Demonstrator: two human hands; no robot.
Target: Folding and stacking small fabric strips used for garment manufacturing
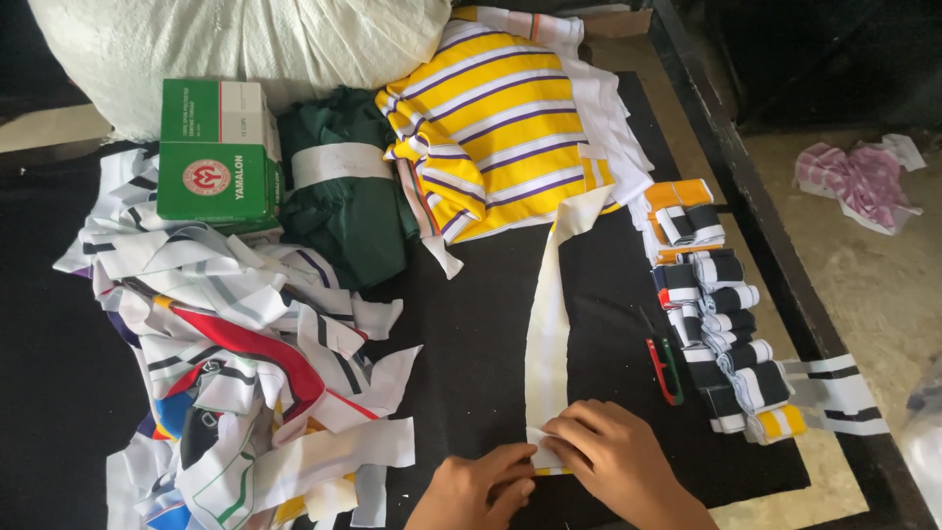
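- A black table (491, 334) fills the frame, a white sack (235, 39) at upper left.
- A heap of scraps (235, 363) spreads at left; a striped yellow garment (500, 128) lies at top centre.
- A white strip (549, 324) runs down the middle.
- At bottom centre, the right hand (613, 456) and left hand (481, 491) press flat on the strip's lower end, fingers together.
- Red clippers (662, 365) lie just right.
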